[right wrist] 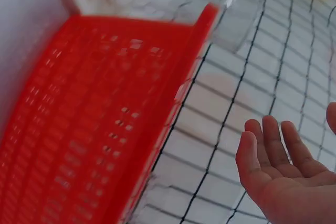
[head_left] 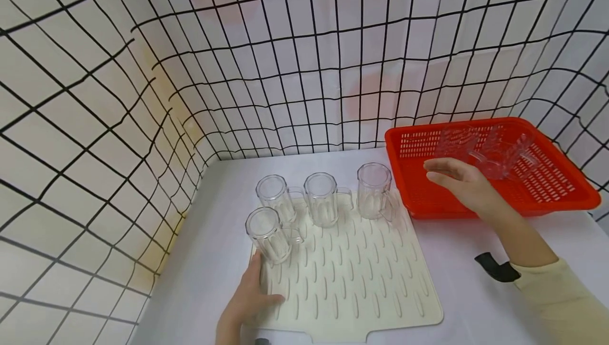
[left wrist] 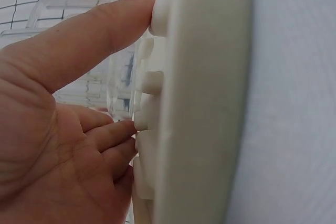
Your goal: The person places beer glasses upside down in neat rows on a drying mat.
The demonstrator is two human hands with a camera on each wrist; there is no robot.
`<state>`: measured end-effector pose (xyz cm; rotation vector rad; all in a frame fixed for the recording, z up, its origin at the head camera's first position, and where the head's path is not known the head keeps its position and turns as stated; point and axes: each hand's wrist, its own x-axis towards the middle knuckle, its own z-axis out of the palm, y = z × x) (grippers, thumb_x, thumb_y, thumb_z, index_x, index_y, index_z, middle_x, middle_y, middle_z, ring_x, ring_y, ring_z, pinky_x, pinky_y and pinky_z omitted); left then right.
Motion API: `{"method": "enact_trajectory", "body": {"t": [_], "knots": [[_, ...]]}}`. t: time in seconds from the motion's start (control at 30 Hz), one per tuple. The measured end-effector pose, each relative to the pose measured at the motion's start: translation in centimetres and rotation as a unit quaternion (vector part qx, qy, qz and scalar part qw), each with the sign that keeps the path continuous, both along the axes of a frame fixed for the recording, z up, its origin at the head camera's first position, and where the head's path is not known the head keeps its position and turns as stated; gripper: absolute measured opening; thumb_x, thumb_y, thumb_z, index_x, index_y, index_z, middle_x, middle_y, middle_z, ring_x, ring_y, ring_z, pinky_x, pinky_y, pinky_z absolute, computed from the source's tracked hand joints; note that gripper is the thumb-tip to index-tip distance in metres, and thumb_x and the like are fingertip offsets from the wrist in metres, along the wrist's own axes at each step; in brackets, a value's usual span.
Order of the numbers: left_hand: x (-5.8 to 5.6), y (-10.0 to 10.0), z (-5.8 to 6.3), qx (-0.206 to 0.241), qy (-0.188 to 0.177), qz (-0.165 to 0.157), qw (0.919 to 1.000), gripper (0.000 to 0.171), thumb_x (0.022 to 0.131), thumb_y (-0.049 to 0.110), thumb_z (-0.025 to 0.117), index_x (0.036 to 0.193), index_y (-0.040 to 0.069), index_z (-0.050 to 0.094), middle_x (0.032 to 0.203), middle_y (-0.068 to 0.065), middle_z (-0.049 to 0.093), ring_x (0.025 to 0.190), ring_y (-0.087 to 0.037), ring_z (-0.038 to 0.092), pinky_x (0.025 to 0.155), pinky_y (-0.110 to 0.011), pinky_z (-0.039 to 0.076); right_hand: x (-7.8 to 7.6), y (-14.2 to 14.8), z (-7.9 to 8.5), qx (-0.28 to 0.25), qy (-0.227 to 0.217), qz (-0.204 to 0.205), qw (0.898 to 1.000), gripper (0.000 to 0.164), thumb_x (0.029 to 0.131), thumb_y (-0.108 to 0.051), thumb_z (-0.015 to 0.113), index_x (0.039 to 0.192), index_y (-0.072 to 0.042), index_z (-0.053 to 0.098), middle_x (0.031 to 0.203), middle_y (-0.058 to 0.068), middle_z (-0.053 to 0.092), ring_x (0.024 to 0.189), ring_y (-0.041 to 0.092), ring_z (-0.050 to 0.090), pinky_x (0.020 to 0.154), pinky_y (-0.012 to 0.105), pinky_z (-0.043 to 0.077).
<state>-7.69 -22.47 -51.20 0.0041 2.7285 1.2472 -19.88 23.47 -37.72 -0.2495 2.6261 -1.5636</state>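
My left hand rests at the left edge of a cream ridged draining board, thumb over its ridges and fingers spread. Just beyond its fingertips stands a clear glass mug with a handle. Behind that mug, a row of similar mugs stands along the back of the board, handles pointing right. My right hand hovers over the red basket, fingers relaxed and holding nothing. Inside the basket lie more clear glass mugs, overlapping, so their number is hard to tell.
Black wire mesh encloses the back and sides, with pale cloth behind it. The white tabletop shows around the board. A black strap is by the right sleeve.
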Motion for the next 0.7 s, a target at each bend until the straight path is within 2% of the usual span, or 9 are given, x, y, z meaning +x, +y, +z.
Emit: {"method": "enact_trajectory", "body": {"t": [0.27, 0.37, 0.47, 0.53, 0.6, 0.7], "knots": [[0.0, 0.0, 0.1, -0.001, -0.013, 0.004, 0.9999, 0.127, 0.060, 0.021, 0.092, 0.152, -0.008, 0.010, 0.155, -0.033, 0.012, 0.141, -0.050, 0.012, 0.112, -0.061, 0.015, -2.3, 2.4, -0.8, -0.005, -0.032, -0.029, 0.999, 0.060, 0.101, -0.041, 0.048, 0.144, 0.000, 0.038, 0.142, 0.029, 0.040, 0.129, 0.048, 0.034, 0.098, 0.076, 0.024], [-0.1, 0.0, 0.1, -0.005, -0.011, 0.003, 0.9999, 0.127, 0.060, 0.022, 0.092, 0.152, -0.008, 0.010, 0.155, -0.032, 0.013, 0.141, -0.050, 0.014, 0.112, -0.061, 0.016, -2.9, 3.1, -1.0, 0.004, -0.035, -0.046, 0.998, 0.064, 0.101, -0.045, 0.046, 0.146, 0.000, 0.036, 0.143, 0.028, 0.038, 0.128, 0.048, 0.033, 0.098, 0.075, 0.026], [-0.2, -0.1, 0.0, -0.007, -0.009, 0.002, 0.9999, 0.127, 0.060, 0.022, 0.093, 0.152, -0.008, 0.010, 0.155, -0.032, 0.014, 0.141, -0.050, 0.015, 0.112, -0.061, 0.017, -3.6, 4.1, -1.2, 0.008, -0.029, -0.064, 0.998, 0.065, 0.100, -0.047, 0.045, 0.146, -0.002, 0.037, 0.140, 0.022, 0.041, 0.125, 0.043, 0.036, 0.099, 0.072, 0.030], [-0.2, -0.1, 0.0, -0.008, -0.007, 0.002, 0.9999, 0.127, 0.060, 0.022, 0.093, 0.151, -0.009, 0.011, 0.155, -0.032, 0.014, 0.141, -0.050, 0.015, 0.112, -0.060, 0.017, -4.2, 4.8, -1.3, 0.009, -0.025, -0.079, 0.997, 0.064, 0.100, -0.049, 0.045, 0.146, -0.005, 0.039, 0.134, 0.012, 0.046, 0.119, 0.033, 0.041, 0.100, 0.063, 0.038], [-0.1, -0.1, 0.0, -0.006, -0.006, 0.003, 1.0000, 0.126, 0.060, 0.021, 0.093, 0.151, -0.009, 0.011, 0.155, -0.032, 0.014, 0.141, -0.050, 0.016, 0.112, -0.061, 0.018, -4.7, 5.5, -1.4, 0.009, -0.022, -0.095, 0.995, 0.064, 0.098, -0.053, 0.046, 0.145, -0.008, 0.042, 0.126, 0.001, 0.048, 0.111, 0.021, 0.043, 0.097, 0.044, 0.047], [-0.1, -0.1, 0.1, -0.006, -0.006, 0.005, 1.0000, 0.126, 0.060, 0.021, 0.092, 0.151, -0.009, 0.011, 0.155, -0.032, 0.014, 0.141, -0.050, 0.016, 0.112, -0.061, 0.018, -5.3, 6.4, -1.8, 0.005, -0.026, -0.118, 0.993, 0.066, 0.096, -0.056, 0.047, 0.145, -0.012, 0.043, 0.120, -0.009, 0.047, 0.104, 0.011, 0.043, 0.081, 0.019, 0.049]]}}
